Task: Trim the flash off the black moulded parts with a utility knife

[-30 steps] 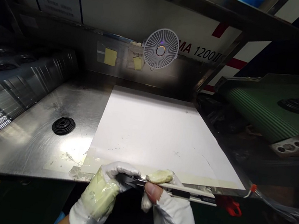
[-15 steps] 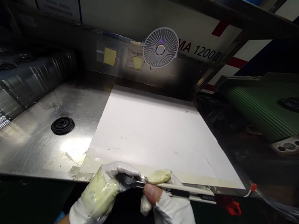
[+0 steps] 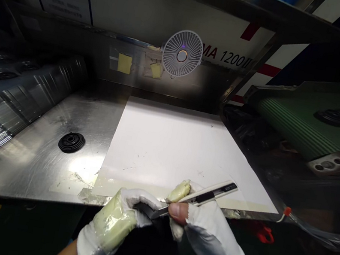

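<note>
Black and partly hidden, a part (image 3: pixel 144 210) sat pinched in the left hand (image 3: pixel 117 219) by the near edge of the metal table (image 3: pixel 47 176); close to it was the blade (image 3: pixel 160 211) of a white cutter (image 3: pixel 211 194), gripped in the right hand (image 3: pixel 205 229); beyond lay a white sheet (image 3: pixel 170 145) and, leftward, a ribbed black disc (image 3: pixel 71 142)

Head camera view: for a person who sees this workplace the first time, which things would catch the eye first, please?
Probably the big white sheet, lying in the middle of the metal table. Next, at the near edge, the gloved right hand holds a pale cutter knife, angled toward a dark piece in the gloved left hand. Behind the sheet, a round fan stands out.
</note>
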A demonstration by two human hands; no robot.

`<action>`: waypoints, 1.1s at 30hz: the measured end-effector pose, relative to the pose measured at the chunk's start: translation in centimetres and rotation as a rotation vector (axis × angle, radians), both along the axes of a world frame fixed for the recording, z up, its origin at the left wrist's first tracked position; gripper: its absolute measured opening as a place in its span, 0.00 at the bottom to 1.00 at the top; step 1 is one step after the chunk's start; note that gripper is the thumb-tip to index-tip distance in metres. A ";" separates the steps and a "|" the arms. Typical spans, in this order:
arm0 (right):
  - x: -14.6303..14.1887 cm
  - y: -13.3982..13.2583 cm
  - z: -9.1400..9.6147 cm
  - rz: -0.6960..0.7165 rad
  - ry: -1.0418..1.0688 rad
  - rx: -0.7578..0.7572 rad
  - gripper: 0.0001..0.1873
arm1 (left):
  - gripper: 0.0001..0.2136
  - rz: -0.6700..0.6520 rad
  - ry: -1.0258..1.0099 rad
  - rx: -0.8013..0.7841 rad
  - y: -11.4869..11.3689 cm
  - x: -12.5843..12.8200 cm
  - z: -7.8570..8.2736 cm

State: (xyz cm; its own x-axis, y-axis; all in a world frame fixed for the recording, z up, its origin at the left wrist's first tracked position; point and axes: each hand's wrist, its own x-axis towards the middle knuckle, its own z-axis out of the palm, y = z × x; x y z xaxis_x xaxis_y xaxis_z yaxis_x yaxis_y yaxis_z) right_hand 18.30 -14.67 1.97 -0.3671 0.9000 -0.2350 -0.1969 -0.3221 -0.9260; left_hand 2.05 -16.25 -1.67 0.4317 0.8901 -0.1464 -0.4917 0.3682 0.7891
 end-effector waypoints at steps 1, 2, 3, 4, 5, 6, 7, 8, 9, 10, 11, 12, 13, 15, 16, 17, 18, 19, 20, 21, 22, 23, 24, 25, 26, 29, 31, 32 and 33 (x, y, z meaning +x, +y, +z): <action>0.1 0.2 0.2 0.032 -0.013 -0.020 0.09 | 0.11 -0.061 -0.013 -0.015 -0.1 -0.1 0.1; 0.1 0.4 0.3 0.057 -0.032 -0.032 0.09 | 0.12 -0.105 -0.027 -0.029 -0.2 -0.2 0.1; 0.1 0.6 0.5 0.079 -0.053 -0.034 0.09 | 0.12 -0.127 -0.038 -0.032 -0.3 -0.4 0.1; 0.2 0.7 0.5 0.098 -0.074 -0.030 0.09 | 0.13 -0.132 -0.039 -0.028 -0.4 -0.5 0.1; 0.2 0.7 0.5 0.110 -0.092 -0.020 0.10 | 0.13 -0.118 -0.033 -0.022 -0.4 -0.6 0.0; 0.3 0.8 0.5 0.117 -0.108 -0.007 0.10 | 0.13 -0.098 -0.018 -0.018 -0.5 -0.7 -0.1; 0.3 0.8 0.5 0.120 -0.119 0.010 0.10 | 0.12 -0.072 0.006 -0.013 -0.5 -0.8 -0.3; 0.4 0.8 0.5 0.125 -0.128 0.025 0.10 | 0.12 -0.040 0.037 -0.008 -0.5 -0.9 -0.5; 0.5 0.8 0.6 0.132 -0.136 0.033 0.09 | 0.12 -0.013 0.076 -0.001 -0.5 -0.9 -0.7; 0.6 0.7 0.6 0.146 -0.143 0.024 0.09 | 0.12 0.005 0.117 0.009 -0.4 -0.9 -0.8; 0.8 0.7 0.7 0.167 -0.150 0.000 0.07 | 0.12 0.013 0.158 0.024 -0.3 -0.9 -0.9; 0.9 0.6 0.7 0.189 -0.156 -0.030 0.07 | 0.11 0.009 0.199 0.040 -0.2 -0.9 -0.9; 1.1 0.6 0.8 0.200 -0.156 -0.055 0.06 | 0.11 0.006 0.236 0.049 -0.1 -0.9 -0.8; 1.6 0.8 0.9 0.165 -0.153 -0.048 0.07 | 0.10 0.012 0.300 0.057 0.2 -1.0 -0.6; 1.9 1.1 0.8 0.117 -0.162 -0.007 0.08 | 0.10 0.030 0.322 0.063 0.3 -1.1 -0.5; 2.2 1.4 0.7 0.043 -0.182 0.046 0.08 | 0.11 0.052 0.336 0.072 0.3 -1.2 -0.4; 2.5 1.8 0.5 -0.043 -0.210 0.098 0.09 | 0.12 0.076 0.345 0.082 0.3 -1.3 -0.3; 2.8 2.3 0.2 -0.134 -0.247 0.143 0.09 | 0.13 0.101 0.353 0.087 0.3 -1.4 -0.2; 3.1 2.8 -0.1 -0.219 -0.285 0.178 0.10 | 0.14 0.118 0.360 0.083 0.3 -1.4 -0.2; 3.4 3.2 -0.5 -0.290 -0.316 0.198 0.11 | 0.14 0.135 0.365 0.066 0.2 -1.5 -0.2; 3.6 3.6 -0.9 -0.345 -0.338 0.199 0.12 | 0.15 0.152 0.371 0.041 0.2 -1.5 -0.1; 3.7 3.8 -1.2 -0.376 -0.351 0.188 0.13 | 0.15 0.164 0.375 0.016 0.2 -1.5 -0.1; 3.7 3.8 -1.4 -0.377 -0.351 0.170 0.14 | 0.15 0.169 0.372 -0.002 0.2 -1.5 -0.1; 3.6 3.7 -1.5 -0.360 -0.331 0.151 0.13 | 0.15 0.167 0.364 -0.012 0.2 -1.5 0.0; 3.4 3.4 -1.6 -0.322 -0.296 0.137 0.12 | 0.15 0.163 0.352 -0.013 0.2 -1.5 0.1; 2.1 2.1 -1.1 -0.143 -0.155 0.131 0.09 | 0.15 0.145 0.317 0.012 0.3 -1.3 0.4; 1.1 1.4 -0.6 -0.052 -0.082 0.129 0.08 | 0.15 0.132 0.300 0.036 0.3 -1.2 0.7; 0.6 1.2 -0.4 -0.023 -0.065 0.125 0.08 | 0.15 0.119 0.294 0.048 0.3 -1.1 0.8; 0.3 1.1 -0.3 -0.009 -0.060 0.123 0.09 | 0.15 0.108 0.288 0.062 0.3 -1.1 0.9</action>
